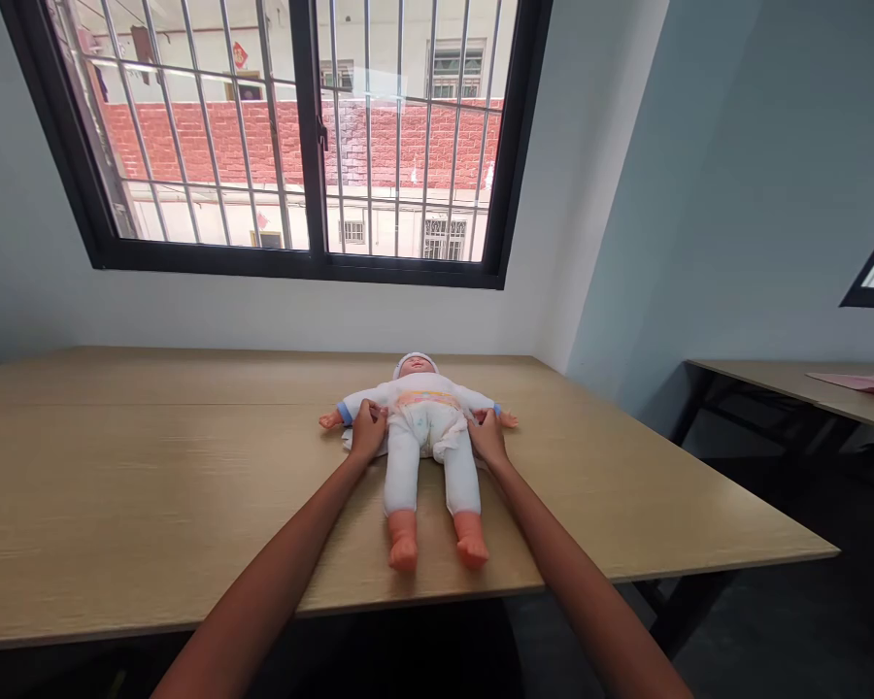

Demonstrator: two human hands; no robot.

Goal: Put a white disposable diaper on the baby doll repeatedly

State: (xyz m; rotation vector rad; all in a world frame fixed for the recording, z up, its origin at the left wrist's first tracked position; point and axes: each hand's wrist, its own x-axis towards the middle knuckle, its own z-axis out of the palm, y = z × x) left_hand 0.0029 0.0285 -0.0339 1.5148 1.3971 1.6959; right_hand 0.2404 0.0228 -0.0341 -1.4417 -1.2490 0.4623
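Observation:
A baby doll [402, 471] lies on its back on the wooden table, legs pointing towards me and arms spread. It wears a white top with blue cuffs and a white cap. Around its hips is a white diaper [428, 423] with a coloured waistband and faint prints. At the doll's left-hand side in view, my left hand [368, 432] is closed, its fingers pinching the diaper's side edge by the waist. Opposite it, my right hand [487, 437] is closed on the other side edge. The fingertips of both hands are partly hidden against the doll.
The light wooden table [152, 485] runs back to the wall under a barred window [306, 146]. Its front edge is close to me, and a corner juts out at right. A second table [787, 383] with a pink cloth [863, 383] stands farther right.

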